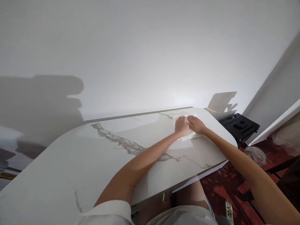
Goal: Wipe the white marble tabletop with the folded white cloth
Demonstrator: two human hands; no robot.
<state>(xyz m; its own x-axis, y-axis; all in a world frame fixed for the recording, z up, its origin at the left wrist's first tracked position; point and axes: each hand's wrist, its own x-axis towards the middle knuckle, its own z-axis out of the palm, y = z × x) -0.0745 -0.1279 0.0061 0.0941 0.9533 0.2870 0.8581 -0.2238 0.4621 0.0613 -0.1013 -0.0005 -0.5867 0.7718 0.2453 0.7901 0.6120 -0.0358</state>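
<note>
A white cloth lies near the far right corner of a white marble-patterned table. My left hand rests on the cloth with its fingers curled down onto it. Beside it, touching, my right hand lies flat on the same cloth, fingers stretched toward the left hand. Both arms reach out across the tabletop from the near edge. Most of the cloth is hidden under the two hands.
A plain white wall stands right behind the table. A black device sits just past the table's right end. Lower right shows a red patterned floor, a clear plastic bag and a white power strip.
</note>
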